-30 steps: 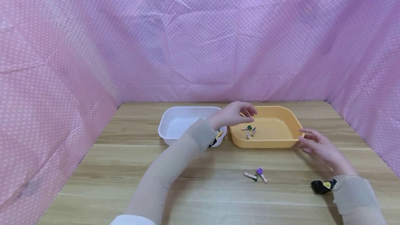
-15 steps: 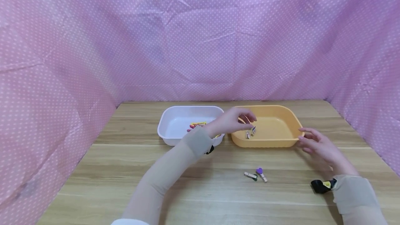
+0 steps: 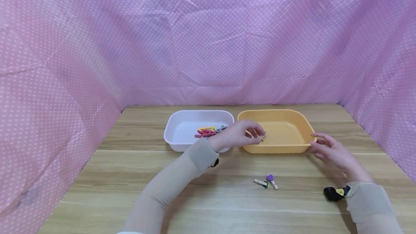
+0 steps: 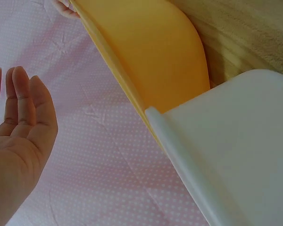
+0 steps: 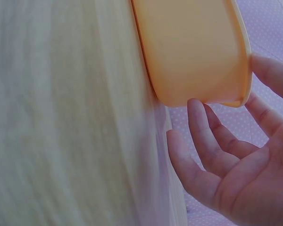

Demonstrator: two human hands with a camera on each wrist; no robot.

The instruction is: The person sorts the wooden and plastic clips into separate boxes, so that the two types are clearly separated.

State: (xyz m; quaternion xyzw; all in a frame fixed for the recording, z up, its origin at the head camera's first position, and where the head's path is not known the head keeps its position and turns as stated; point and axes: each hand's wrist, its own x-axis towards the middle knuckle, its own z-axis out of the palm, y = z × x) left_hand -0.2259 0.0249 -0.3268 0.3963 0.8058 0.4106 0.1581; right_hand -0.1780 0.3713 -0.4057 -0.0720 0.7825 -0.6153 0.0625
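Note:
My left hand point(image 3: 238, 134) reaches over the left end of the yellow tray point(image 3: 282, 149), fingers loosely bent and low by its near wall. Just past its fingertips lies a small wooden clothespin point(image 3: 263, 137); the hand hides the tray's near left corner. In the left wrist view its fingers stand apart with nothing between them. My right hand point(image 3: 334, 154) touches the tray's right end, fingertips at the rim and outer wall with the fingers relaxed. On the table in front lie a clothespin with a purple heart point(image 3: 270, 178) and another clothespin point(image 3: 260, 182) beside a dark green heart.
Left of the yellow tray stands a white tray point(image 3: 177, 133) with several red point(image 3: 206, 133), yellow and grey clips inside. My left forearm crosses in front of it. Pink dotted cloth point(image 3: 208, 46) hangs behind and at both sides of the wooden table point(image 3: 227, 208).
My left hand has come down and slightly left over the yellow tray, covering clothespins seen there before. More of the clips in the white tray now show. The right hand has stayed put.

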